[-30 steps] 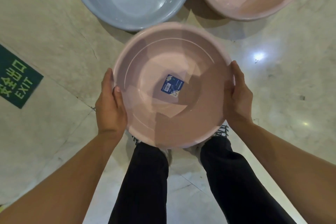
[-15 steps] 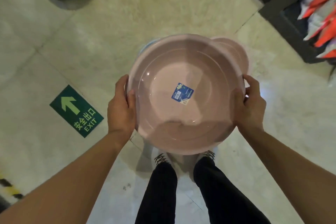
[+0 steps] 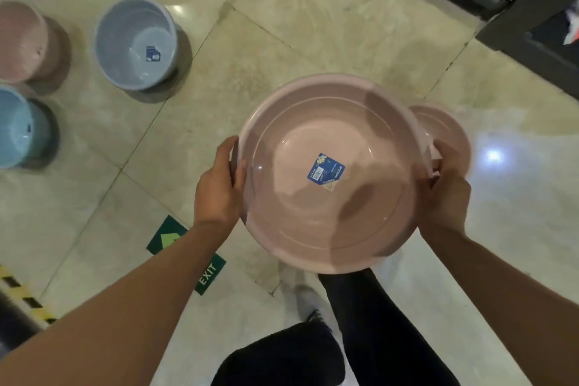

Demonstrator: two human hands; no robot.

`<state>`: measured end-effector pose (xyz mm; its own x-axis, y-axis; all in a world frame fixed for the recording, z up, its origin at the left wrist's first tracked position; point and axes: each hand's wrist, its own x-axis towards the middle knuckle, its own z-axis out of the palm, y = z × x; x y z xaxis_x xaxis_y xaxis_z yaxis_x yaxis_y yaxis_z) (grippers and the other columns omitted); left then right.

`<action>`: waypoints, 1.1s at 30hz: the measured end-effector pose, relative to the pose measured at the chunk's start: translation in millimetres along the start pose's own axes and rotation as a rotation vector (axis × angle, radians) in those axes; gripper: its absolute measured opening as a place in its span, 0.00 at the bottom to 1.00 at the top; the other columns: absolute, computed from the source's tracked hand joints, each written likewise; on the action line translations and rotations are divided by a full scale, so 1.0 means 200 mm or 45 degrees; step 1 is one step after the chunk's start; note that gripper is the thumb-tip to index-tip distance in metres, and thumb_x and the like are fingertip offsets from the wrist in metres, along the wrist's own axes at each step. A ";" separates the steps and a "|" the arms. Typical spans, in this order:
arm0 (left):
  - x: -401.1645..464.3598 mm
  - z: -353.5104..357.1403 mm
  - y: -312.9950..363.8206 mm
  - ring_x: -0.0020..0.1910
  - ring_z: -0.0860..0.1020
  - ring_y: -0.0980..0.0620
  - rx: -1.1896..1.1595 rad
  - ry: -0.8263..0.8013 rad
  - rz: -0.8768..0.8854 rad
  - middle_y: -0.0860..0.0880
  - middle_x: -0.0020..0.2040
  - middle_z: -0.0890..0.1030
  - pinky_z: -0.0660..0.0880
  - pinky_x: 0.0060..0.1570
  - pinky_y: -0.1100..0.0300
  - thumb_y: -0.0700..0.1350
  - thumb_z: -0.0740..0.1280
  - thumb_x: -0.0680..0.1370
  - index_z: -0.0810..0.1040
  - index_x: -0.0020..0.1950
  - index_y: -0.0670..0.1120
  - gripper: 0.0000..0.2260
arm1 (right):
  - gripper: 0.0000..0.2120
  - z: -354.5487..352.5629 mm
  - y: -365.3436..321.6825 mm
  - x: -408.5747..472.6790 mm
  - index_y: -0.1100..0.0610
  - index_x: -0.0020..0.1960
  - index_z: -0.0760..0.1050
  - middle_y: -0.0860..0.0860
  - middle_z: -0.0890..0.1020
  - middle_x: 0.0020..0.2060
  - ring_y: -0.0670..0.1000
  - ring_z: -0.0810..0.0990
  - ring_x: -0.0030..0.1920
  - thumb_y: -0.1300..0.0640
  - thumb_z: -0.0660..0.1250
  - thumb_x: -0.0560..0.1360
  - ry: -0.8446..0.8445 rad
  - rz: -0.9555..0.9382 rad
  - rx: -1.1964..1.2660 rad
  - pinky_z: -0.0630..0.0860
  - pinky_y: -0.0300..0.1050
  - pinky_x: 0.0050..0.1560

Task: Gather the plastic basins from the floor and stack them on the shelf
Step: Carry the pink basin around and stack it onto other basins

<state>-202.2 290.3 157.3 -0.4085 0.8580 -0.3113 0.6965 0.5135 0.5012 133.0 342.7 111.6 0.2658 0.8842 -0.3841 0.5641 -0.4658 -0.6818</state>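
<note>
My left hand [image 3: 219, 188] grips the rim of the pink basin [image 3: 332, 172] at nine o'clock, thumb hooked inside; my right hand [image 3: 446, 194] clamps the rim at three o'clock. I hold the basin level above the tiled floor [image 3: 313, 25], its blue label [image 3: 326, 172] face up. A second pink basin [image 3: 451, 131] peeks out just behind its right edge. Farther off at ten o'clock a grey basin [image 3: 136, 44] sits on the floor; the shelf [image 3: 532, 9] lies at one o'clock.

Dim, floor glare [image 3: 494, 156], wide-angle edge warp
</note>
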 end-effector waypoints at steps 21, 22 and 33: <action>0.64 1.00 -0.85 0.35 0.78 0.50 0.066 -0.285 -0.146 0.53 0.38 0.80 0.67 0.31 0.58 0.44 0.60 0.83 0.64 0.71 0.52 0.16 | 0.19 1.13 0.77 0.22 0.48 0.74 0.69 0.53 0.80 0.58 0.60 0.79 0.55 0.53 0.57 0.84 0.041 0.328 -0.279 0.72 0.50 0.48; 0.65 1.02 -0.88 0.36 0.79 0.50 0.071 -0.284 -0.148 0.53 0.38 0.80 0.68 0.32 0.57 0.44 0.60 0.83 0.64 0.70 0.51 0.15 | 0.20 1.16 0.78 0.22 0.49 0.75 0.68 0.55 0.79 0.61 0.60 0.78 0.58 0.57 0.57 0.84 0.027 0.343 -0.306 0.71 0.51 0.49; 0.66 1.28 -0.90 0.63 0.73 0.46 0.041 -0.230 0.018 0.44 0.71 0.69 0.71 0.60 0.54 0.32 0.60 0.78 0.68 0.73 0.45 0.24 | 0.33 1.25 0.81 0.21 0.47 0.78 0.63 0.59 0.64 0.69 0.65 0.69 0.61 0.65 0.61 0.75 0.032 0.439 -0.314 0.69 0.55 0.58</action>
<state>-229.7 307.6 -180.1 -0.2881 0.8474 -0.4459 0.7209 0.4985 0.4815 39.9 296.8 -170.2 0.4890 0.6802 -0.5461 0.6082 -0.7146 -0.3455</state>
